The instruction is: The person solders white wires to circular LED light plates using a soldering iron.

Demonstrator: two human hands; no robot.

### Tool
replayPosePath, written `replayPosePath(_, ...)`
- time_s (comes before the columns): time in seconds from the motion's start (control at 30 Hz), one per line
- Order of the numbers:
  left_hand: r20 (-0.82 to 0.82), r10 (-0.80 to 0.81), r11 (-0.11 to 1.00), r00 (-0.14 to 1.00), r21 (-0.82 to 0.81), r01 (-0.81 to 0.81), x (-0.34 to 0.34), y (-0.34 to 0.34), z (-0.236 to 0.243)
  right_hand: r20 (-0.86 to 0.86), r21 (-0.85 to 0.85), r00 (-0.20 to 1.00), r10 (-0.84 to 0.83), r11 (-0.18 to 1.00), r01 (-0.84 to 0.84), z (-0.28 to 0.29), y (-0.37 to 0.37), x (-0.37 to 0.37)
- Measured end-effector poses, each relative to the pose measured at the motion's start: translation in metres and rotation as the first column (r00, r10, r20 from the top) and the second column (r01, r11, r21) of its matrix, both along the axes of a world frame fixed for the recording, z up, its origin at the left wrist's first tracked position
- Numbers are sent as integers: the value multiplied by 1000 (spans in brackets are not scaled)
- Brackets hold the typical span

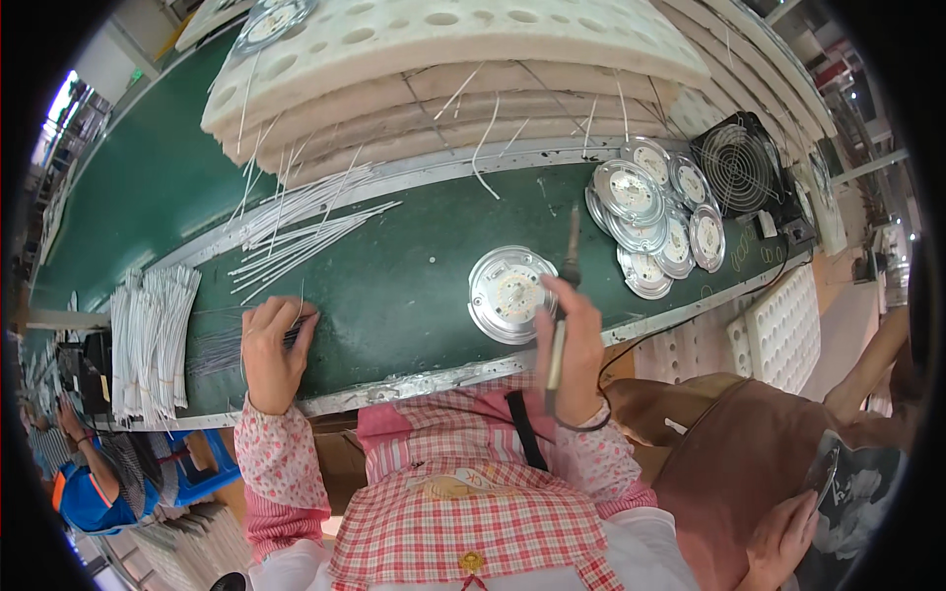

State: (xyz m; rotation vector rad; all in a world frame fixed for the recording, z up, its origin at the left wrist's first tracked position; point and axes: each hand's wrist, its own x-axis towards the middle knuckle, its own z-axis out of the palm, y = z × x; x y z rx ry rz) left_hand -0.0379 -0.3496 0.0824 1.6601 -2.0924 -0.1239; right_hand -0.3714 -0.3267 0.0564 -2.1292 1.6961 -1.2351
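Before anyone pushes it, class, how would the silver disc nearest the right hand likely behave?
Lying flat, the silver disc would probably slide, not roll. Its shiny rim may be slippery; its exposed yellowish centre looks fragile.

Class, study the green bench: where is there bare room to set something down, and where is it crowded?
Widest: between the left hand and the single disc. Smaller: between the right hand and the disc pile. Crowded: the far right, with that pile and a fan; the left, with white wire bundles.
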Motion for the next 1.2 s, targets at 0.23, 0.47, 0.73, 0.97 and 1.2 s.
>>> replayPosePath(0.23,-392,55,996,918,-41,-77,-20,-13,8,-48,367,981,190,916,-159,24,-25,2)
replayPosePath(0.47,-569,-161,976,806,28,215,-77,-23,15,447,33,828,338,919,-393,4,-12,-5)
replayPosePath(0.73,-750,-247,889,614,77,452,-130,-9,25,558,14,744,368,892,-452,6,4,3)
replayPosePath(0.97,-800,-172,886,575,129,445,-132,-3,31,982,34,162,93,766,-642,-1,6,3)
replayPosePath(1.2,-788,-179,893,589,121,433,-132,-7,28,968,63,223,115,749,-659,-4,4,5)
